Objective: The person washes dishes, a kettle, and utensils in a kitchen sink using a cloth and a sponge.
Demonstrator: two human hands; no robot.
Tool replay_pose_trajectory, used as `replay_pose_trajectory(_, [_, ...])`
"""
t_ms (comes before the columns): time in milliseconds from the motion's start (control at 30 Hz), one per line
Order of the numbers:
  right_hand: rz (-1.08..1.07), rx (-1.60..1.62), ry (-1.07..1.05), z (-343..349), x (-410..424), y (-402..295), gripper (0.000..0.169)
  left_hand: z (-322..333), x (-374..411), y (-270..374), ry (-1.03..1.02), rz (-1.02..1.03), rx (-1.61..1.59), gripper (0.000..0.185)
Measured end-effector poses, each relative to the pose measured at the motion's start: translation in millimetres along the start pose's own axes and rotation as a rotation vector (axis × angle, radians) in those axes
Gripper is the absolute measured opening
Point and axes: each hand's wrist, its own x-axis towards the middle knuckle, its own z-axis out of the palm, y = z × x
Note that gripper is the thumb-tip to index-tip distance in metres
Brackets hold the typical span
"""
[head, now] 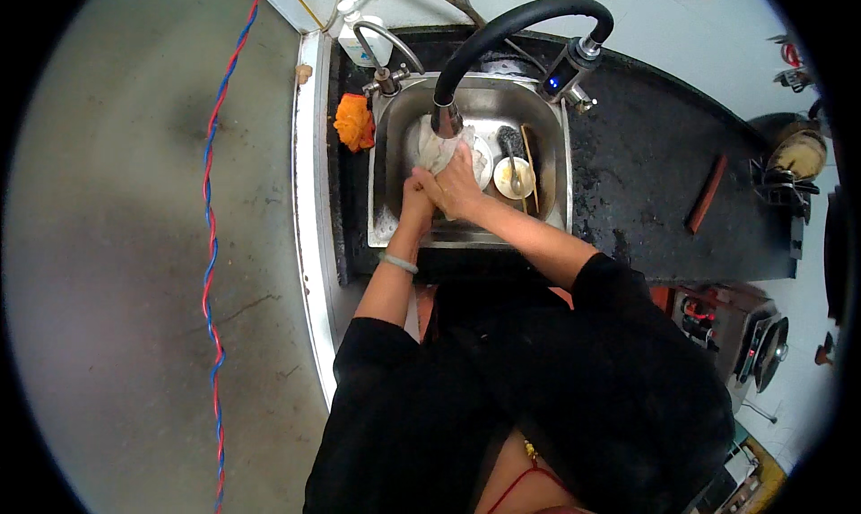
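Observation:
Both my hands are together over the stainless steel sink, below the faucet's spray head. A wet whitish cloth is bunched against my right hand, partly hidden by the spray head. My left hand touches the right one; its fingers are largely hidden, so its grip is unclear. Beside the right hand lies a white plate with something pale on it. Further right, a small white bowl holds a spoon. A dark mesh scourer and wooden chopsticks lie next to it.
A black flexible faucet arches over the sink; a smaller metal tap stands at its back left. On the dark counter are an orange cloth, a white pump bottle and a reddish-brown strip. A pan sits far right.

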Motion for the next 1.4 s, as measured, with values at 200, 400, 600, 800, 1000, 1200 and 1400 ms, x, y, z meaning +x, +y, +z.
replay_pose_trajectory(200, [0.605,0.629,-0.551,17,42,87,0.044,-13,-20,23,-0.143,-0.035,0.172,0.044])
replay_pose_trajectory(400, [0.988,1.342,-0.615,27,29,145,0.048,-12,-33,44,-0.039,-0.052,-0.309,0.037])
replay_pose_trajectory(600, [1.576,1.71,-0.319,10,-32,123,0.064,-6,-11,17,-0.08,-0.238,-0.805,0.034])
replay_pose_trajectory(800, [1.269,1.189,0.204,15,-66,70,0.053,42,11,18,0.083,-0.222,-0.922,0.028])
replay_pose_trajectory(1000, [0.376,0.234,-0.181,-22,-38,10,0.04,59,6,20,-0.127,-0.152,-0.671,0.047])
replay_pose_trajectory(1200, [0.54,0.168,-0.624,-44,53,34,0.041,55,10,6,-0.223,-0.232,-0.678,0.047])
replay_pose_trajectory(1400, [0.709,0.844,-0.654,7,42,106,0.044,48,-12,13,-0.138,-0.237,-0.781,0.045])
